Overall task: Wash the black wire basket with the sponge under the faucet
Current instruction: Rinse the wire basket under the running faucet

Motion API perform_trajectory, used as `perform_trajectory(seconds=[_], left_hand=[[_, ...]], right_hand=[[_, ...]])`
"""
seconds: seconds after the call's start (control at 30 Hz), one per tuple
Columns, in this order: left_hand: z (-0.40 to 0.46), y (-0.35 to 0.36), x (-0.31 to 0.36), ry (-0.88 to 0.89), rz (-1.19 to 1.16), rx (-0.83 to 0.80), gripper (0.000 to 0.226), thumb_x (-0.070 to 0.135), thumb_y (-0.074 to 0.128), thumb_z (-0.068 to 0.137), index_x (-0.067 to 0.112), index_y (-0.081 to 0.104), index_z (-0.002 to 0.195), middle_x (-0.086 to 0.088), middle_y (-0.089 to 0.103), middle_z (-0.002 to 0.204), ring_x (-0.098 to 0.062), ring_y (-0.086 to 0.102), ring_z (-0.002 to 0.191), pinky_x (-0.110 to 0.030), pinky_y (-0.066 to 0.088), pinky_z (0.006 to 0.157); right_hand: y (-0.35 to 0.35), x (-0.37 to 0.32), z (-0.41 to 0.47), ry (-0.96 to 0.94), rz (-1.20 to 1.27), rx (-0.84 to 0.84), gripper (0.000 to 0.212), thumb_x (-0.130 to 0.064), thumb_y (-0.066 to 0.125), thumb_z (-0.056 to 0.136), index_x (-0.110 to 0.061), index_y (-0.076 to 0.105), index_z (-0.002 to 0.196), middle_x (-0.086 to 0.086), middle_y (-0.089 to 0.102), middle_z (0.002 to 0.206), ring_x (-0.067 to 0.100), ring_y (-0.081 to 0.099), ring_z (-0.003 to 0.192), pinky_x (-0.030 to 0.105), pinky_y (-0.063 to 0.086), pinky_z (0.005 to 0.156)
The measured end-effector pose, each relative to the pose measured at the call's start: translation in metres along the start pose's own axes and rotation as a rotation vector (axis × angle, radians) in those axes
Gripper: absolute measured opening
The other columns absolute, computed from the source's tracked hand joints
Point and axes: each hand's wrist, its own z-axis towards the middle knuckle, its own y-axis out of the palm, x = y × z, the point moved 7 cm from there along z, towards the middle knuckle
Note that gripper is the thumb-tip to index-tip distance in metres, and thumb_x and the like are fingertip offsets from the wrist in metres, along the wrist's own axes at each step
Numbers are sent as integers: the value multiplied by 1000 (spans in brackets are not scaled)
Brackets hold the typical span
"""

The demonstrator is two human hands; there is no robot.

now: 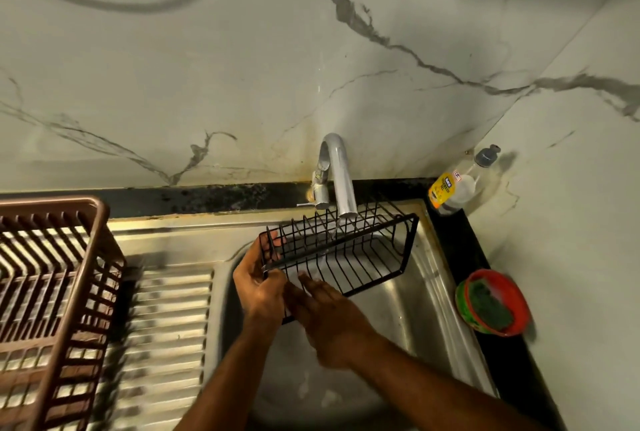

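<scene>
Under the running faucet (337,177), the left hand (258,283) grips the basket (346,250); the right hand (329,309), fingers spread, rubs it, so rinsing seems underway; the sponge (490,304) sits unused right.

A single head-worn camera looks forward and steeply down from above the sink (429,295), close over the basin, facing the marble wall (207,67) behind the faucet (337,174) (wide-angle, so edges bow). No second view shares the scene.
</scene>
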Motion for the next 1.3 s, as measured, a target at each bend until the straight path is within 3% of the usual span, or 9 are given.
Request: perform_trajectory(seconds=[0.17, 0.33, 0.53, 0.7, 0.8, 0.9, 1.03, 1.17, 1.3], left_hand=[[13, -10, 12, 79, 61, -62, 59, -5, 47, 62, 3, 70, 116, 0, 78, 95, -13, 72, 90, -27, 61, 71], [14, 4, 10, 55, 174, -124, 51, -9, 54, 78, 8, 70, 123, -6, 76, 111, -19, 72, 105, -35, 61, 86], [10, 41, 37, -22, 420, -388, 55, -3, 72, 84, 38, 66, 119, 13, 74, 110, -2, 70, 102, -25, 60, 85], [10, 90, 54, 99, 753, -663, 52, 25, 79, 83, 24, 62, 132, 6, 67, 116, -12, 65, 106, -36, 57, 94], [10, 114, 61, 234, 952, -870, 73, 46, 76, 88, 15, 50, 148, -10, 57, 139, -23, 55, 127, -32, 46, 106], [15, 113, 69, 336, 894, -908, 82, 56, 75, 86, 13, 48, 150, -11, 50, 150, -25, 45, 138, -38, 39, 117], [20, 86, 40, 135, 711, -872, 113, 71, 77, 74, 29, 21, 163, 0, 30, 166, -18, 33, 150, -47, 38, 120], [10, 69, 13, -84, 408, -869, 130, 35, 92, 74, 34, -3, 164, 13, 46, 152, 1, 49, 138, -33, 49, 111], [15, 63, 16, -66, 276, -571, 82, 4, 72, 88, 24, 33, 157, 14, 62, 128, 2, 63, 116, -35, 57, 101]], right_hand=[[-14, 95, -28, 240, -28, 58, 109, 6, 52, 82, -23, -23, 154, -3, -27, 160, 18, -15, 153, 39, -2, 126], [0, 85, -25, 437, 79, -30, 95, -12, 51, 95, -14, -23, 154, 9, -25, 163, 26, -19, 152, 40, -9, 122], [7, 44, -9, 472, 139, -88, 82, -28, 55, 97, -6, 6, 158, 27, 31, 155, 41, 43, 137, 49, 46, 104], [0, 24, 1, 412, 157, -49, 65, -21, 61, 95, -1, 30, 148, 20, 60, 127, 33, 65, 108, 42, 54, 90], [-4, 26, -3, 483, 311, -14, 34, -27, 45, 104, -13, 50, 134, 6, 67, 102, 22, 64, 86, 33, 53, 72], [-13, 30, -7, 454, 278, 119, 45, -26, 44, 105, -12, 38, 147, 6, 69, 100, 25, 66, 92, 34, 49, 76], [-22, 26, -8, 412, 331, 234, 27, -15, 41, 104, -2, 64, 111, 18, 69, 99, 36, 67, 95, 40, 48, 79], [-36, 20, 3, 450, 314, 301, 33, -20, 40, 105, -6, 64, 123, 13, 71, 117, 27, 69, 104, 35, 51, 88], [-58, 10, 8, 380, 467, 455, 25, -19, 47, 103, -10, 63, 120, 9, 73, 102, 24, 71, 85, 25, 46, 66]])
